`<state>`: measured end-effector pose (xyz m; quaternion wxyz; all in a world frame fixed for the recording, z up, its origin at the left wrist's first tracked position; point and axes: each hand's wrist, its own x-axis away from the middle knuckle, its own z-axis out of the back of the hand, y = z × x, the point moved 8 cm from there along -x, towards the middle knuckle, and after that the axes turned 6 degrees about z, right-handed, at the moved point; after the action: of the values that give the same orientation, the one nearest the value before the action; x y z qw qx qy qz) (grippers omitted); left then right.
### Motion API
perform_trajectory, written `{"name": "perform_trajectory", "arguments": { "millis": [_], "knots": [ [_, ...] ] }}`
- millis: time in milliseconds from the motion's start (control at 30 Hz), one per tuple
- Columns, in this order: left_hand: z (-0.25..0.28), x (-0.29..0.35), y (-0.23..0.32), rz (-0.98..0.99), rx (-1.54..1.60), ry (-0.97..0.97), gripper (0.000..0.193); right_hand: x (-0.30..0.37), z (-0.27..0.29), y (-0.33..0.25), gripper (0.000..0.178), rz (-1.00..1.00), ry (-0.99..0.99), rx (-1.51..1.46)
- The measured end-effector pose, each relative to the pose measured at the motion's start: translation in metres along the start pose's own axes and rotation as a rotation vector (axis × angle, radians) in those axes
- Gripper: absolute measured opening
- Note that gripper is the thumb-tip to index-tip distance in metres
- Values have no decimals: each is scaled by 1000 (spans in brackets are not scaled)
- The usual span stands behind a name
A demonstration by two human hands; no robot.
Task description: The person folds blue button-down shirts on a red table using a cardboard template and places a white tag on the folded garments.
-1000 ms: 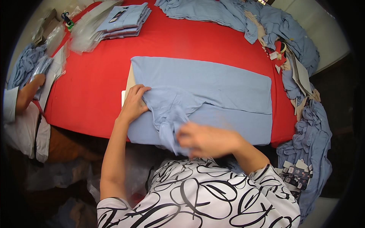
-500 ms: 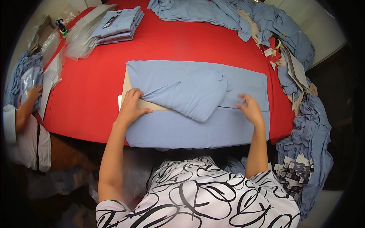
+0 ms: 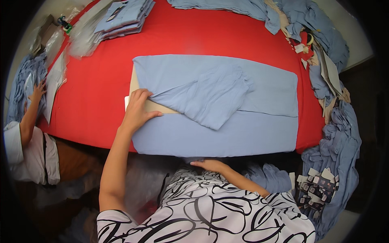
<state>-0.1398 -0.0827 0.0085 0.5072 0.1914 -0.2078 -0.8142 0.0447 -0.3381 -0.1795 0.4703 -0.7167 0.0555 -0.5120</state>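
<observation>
A light blue shirt [image 3: 214,139] lies folded face down on the red-covered table, with one sleeve [image 3: 210,99] folded across it. At its left end a beige board [image 3: 133,83] shows, along with a small white piece [image 3: 127,102]. My left hand [image 3: 138,108] rests there, fingertips pressing on the gathered cloth and thumb spread apart on the board. Below the near table edge, my right hand [image 3: 212,165] is closed at a bit of blue cloth hanging under the shirt; its fingers are partly hidden.
Folded shirts [image 3: 125,18] and clear plastic bags [image 3: 83,42] sit at the far left. Loose blue garments [image 3: 336,133] line the right side, near small dark tags [image 3: 318,188]. At the left, another person's hand [image 3: 37,92] touches bagged blue cloth.
My right hand has left the shirt's right side and moved down and left below the table edge. The folded sleeve lies more rumpled. My left hand stays in place.
</observation>
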Motion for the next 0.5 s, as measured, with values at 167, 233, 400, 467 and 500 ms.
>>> {"name": "perform_trajectory", "arguments": {
  "millis": [167,233,400,467,500],
  "knots": [
    [10,-18,-39,279,277,-348,49,67,5,-164,59,326,-374,151],
    [18,-22,-47,456,528,-420,68,52,76,-238,56,482,-85,47],
    [21,-25,-59,608,558,-319,79,62,179,-284,51,742,314,-995],
    [20,-18,-71,586,368,-342,72,91,170,-240,47,754,396,-517],
    [16,-20,-66,559,274,-359,69,117,172,-206,44,741,589,-141]
  ]
}}
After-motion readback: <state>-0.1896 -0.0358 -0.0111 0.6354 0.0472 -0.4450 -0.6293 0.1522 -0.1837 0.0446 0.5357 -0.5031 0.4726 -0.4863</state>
